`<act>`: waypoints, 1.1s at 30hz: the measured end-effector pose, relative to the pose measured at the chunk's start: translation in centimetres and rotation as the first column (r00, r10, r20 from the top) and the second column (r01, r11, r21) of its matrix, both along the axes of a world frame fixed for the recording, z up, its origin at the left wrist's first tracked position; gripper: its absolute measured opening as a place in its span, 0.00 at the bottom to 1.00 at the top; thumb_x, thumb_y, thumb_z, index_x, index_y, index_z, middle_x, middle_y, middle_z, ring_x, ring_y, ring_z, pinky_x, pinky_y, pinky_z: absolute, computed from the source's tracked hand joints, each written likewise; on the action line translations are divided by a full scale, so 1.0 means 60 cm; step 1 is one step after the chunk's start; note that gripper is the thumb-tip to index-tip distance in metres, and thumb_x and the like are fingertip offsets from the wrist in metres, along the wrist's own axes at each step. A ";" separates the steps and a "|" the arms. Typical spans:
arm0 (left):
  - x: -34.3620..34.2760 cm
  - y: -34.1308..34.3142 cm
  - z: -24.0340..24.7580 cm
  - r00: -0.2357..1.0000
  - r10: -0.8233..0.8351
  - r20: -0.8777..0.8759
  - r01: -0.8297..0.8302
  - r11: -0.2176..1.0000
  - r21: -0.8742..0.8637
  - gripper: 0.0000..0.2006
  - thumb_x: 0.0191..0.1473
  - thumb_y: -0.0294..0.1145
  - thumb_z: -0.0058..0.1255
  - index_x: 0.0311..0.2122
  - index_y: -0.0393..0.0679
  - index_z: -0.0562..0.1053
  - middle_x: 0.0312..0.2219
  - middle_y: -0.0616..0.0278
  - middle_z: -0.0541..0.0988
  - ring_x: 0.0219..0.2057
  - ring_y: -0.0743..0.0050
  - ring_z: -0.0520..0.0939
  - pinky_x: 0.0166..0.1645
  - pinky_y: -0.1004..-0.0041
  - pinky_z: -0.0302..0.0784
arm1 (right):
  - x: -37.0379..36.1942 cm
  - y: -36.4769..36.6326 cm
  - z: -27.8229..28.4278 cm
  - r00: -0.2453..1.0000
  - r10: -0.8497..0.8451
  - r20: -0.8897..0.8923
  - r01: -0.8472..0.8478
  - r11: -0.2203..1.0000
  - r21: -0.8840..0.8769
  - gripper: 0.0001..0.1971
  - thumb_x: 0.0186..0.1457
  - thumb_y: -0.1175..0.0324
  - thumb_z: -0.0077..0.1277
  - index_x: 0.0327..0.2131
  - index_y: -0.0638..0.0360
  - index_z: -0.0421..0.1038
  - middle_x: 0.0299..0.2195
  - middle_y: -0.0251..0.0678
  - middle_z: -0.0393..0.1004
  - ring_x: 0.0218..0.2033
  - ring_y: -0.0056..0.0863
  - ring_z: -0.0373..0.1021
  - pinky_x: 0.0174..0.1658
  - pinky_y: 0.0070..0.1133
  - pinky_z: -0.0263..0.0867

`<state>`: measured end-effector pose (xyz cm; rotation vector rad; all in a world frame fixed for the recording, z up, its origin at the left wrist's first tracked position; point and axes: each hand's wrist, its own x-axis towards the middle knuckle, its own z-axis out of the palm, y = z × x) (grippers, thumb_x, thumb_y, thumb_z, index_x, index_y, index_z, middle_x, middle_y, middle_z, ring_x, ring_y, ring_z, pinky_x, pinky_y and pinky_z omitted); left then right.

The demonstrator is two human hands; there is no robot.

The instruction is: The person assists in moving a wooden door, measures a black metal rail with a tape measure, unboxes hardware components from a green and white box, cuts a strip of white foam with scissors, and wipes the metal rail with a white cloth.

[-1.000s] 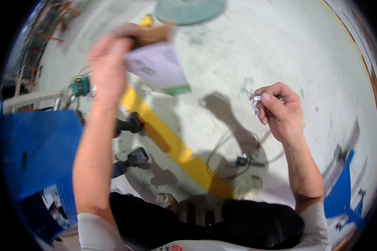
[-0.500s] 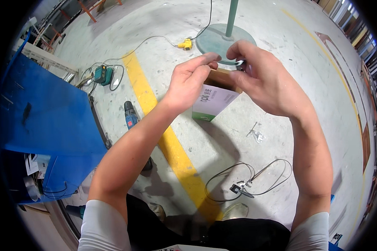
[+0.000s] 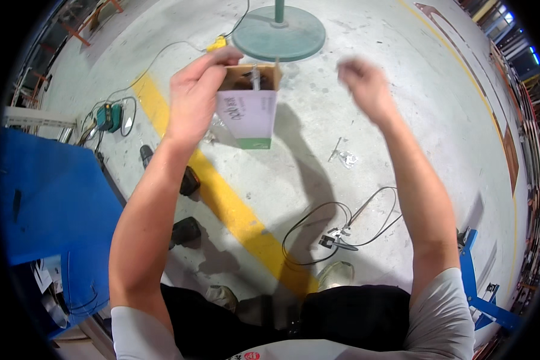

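Observation:
A small white cardboard box [image 3: 249, 114] with a green lower band is held up by my left hand [image 3: 198, 90]. My fingers and thumb close over its left top edge. The top of the box is open, and a shiny metal piece [image 3: 256, 78] stands inside among dark things I cannot make out. To the right, well apart from the box, my right hand [image 3: 366, 87] is smeared by motion. Its fingers look bent, but whether they hold anything does not show.
A green round stand base [image 3: 279, 36] is beyond the box. Looped black cable [image 3: 336, 243] and a small clear plastic bag [image 3: 347, 159] lie on the floor. Power drills [image 3: 186, 231] lie beside my left arm, near a blue cabinet [image 3: 60, 198]. A green charger [image 3: 109, 117] sits farther left.
My right hand has left the box's opening and moved off to the right. The left hand still grips the box. The whole view has shifted, with the box now farther left.

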<state>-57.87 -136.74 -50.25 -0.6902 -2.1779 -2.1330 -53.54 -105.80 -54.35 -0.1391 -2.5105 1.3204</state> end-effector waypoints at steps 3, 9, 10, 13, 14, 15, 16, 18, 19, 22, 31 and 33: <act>0.010 0.016 0.007 0.999 -0.029 0.020 0.030 0.999 -0.035 0.16 0.54 0.20 0.41 0.44 0.35 0.78 0.43 0.63 0.79 0.43 0.79 0.78 0.50 0.80 0.71 | 0.068 0.078 -0.209 0.939 -0.022 0.344 -0.101 0.937 0.335 0.22 0.51 0.73 0.52 0.52 0.55 0.72 0.47 0.49 0.72 0.45 0.46 0.73 0.49 0.33 0.69; -0.009 0.010 0.023 0.960 -0.177 -0.219 0.134 0.972 -0.195 0.16 0.48 0.15 0.40 0.40 0.31 0.78 0.43 0.56 0.79 0.53 0.69 0.73 0.56 0.73 0.67 | 0.165 0.069 -0.334 0.770 0.012 0.638 -0.349 0.845 0.406 0.26 0.48 0.75 0.49 0.54 0.50 0.70 0.60 0.55 0.57 0.53 0.51 0.67 0.56 0.35 0.66; -0.020 0.005 0.024 0.943 -0.220 -0.249 0.165 0.961 -0.223 0.16 0.47 0.15 0.40 0.37 0.31 0.78 0.43 0.55 0.79 0.53 0.68 0.73 0.56 0.73 0.67 | 0.165 0.070 -0.335 0.756 -0.011 0.654 -0.333 0.854 0.399 0.25 0.48 0.75 0.49 0.53 0.50 0.70 0.60 0.55 0.57 0.53 0.51 0.67 0.56 0.35 0.66; -0.028 0.006 0.026 0.944 -0.238 -0.230 0.171 0.946 -0.274 0.14 0.45 0.14 0.39 0.33 0.32 0.77 0.42 0.55 0.78 0.52 0.68 0.73 0.55 0.74 0.67 | 0.154 0.099 -0.363 0.859 0.064 0.509 -0.268 0.902 0.339 0.17 0.49 0.76 0.49 0.45 0.59 0.73 0.38 0.48 0.73 0.40 0.48 0.74 0.44 0.33 0.71; -0.027 0.007 0.026 0.952 -0.224 -0.206 0.161 0.945 -0.285 0.13 0.44 0.15 0.39 0.32 0.32 0.77 0.42 0.55 0.78 0.51 0.68 0.74 0.54 0.74 0.67 | 0.148 0.104 -0.363 0.884 0.094 0.459 -0.244 0.928 0.280 0.15 0.49 0.76 0.50 0.43 0.62 0.73 0.31 0.45 0.76 0.36 0.45 0.75 0.40 0.32 0.72; -0.024 0.002 0.026 0.948 -0.246 -0.201 0.179 0.936 -0.302 0.14 0.44 0.15 0.39 0.32 0.33 0.77 0.42 0.56 0.78 0.50 0.69 0.74 0.54 0.74 0.67 | 0.139 0.094 -0.345 0.895 0.049 0.444 -0.107 0.989 0.106 0.12 0.49 0.76 0.51 0.40 0.63 0.72 0.27 0.40 0.74 0.32 0.40 0.74 0.35 0.29 0.70; -0.020 0.002 0.025 0.944 -0.259 -0.204 0.186 0.930 -0.318 0.14 0.44 0.15 0.39 0.33 0.33 0.78 0.41 0.56 0.78 0.49 0.69 0.74 0.54 0.74 0.67 | 0.129 0.085 -0.299 0.901 0.010 0.433 0.023 0.997 -0.072 0.09 0.50 0.77 0.52 0.37 0.64 0.72 0.23 0.36 0.71 0.28 0.34 0.73 0.31 0.27 0.69; -0.019 0.014 0.035 0.942 -0.259 -0.212 0.185 0.930 -0.316 0.15 0.44 0.16 0.38 0.34 0.33 0.78 0.41 0.57 0.77 0.47 0.70 0.75 0.53 0.75 0.67 | 0.104 0.067 -0.173 0.954 0.017 0.300 0.115 0.901 -0.417 0.04 0.52 0.77 0.53 0.33 0.65 0.70 0.20 0.30 0.69 0.23 0.22 0.68 0.25 0.20 0.64; -0.014 0.023 0.032 0.951 -0.243 -0.193 0.181 0.939 -0.292 0.15 0.44 0.16 0.38 0.34 0.33 0.77 0.41 0.58 0.77 0.46 0.71 0.75 0.52 0.76 0.67 | 0.099 0.047 -0.103 0.982 0.048 0.184 0.066 0.822 -0.566 0.04 0.53 0.77 0.54 0.31 0.64 0.69 0.21 0.28 0.69 0.22 0.15 0.65 0.23 0.16 0.61; -0.017 0.032 0.029 0.944 -0.258 -0.204 0.213 0.952 -0.219 0.16 0.44 0.16 0.38 0.36 0.32 0.77 0.38 0.58 0.77 0.42 0.72 0.76 0.49 0.75 0.70 | 0.081 -0.049 0.091 0.921 0.048 -0.387 -0.275 0.783 -0.558 0.07 0.54 0.78 0.54 0.36 0.64 0.68 0.26 0.30 0.72 0.23 0.13 0.66 0.24 0.14 0.62; -0.019 0.039 0.014 0.959 -0.182 -0.219 0.153 0.978 -0.144 0.18 0.49 0.20 0.36 0.42 0.30 0.76 0.40 0.56 0.77 0.43 0.69 0.76 0.50 0.74 0.71 | 0.017 -0.181 0.174 0.899 0.129 -0.419 -0.088 0.989 0.115 0.06 0.47 0.73 0.57 0.28 0.62 0.70 0.21 0.34 0.74 0.23 0.27 0.69 0.30 0.24 0.66; -0.012 0.040 0.013 0.974 -0.124 -0.188 0.108 0.990 -0.093 0.18 0.51 0.22 0.36 0.44 0.30 0.76 0.40 0.56 0.78 0.44 0.68 0.77 0.51 0.74 0.70 | 0.015 -0.186 0.174 0.915 0.158 -0.370 -0.069 0.968 0.243 0.07 0.47 0.69 0.59 0.27 0.60 0.72 0.21 0.38 0.75 0.25 0.36 0.70 0.35 0.29 0.66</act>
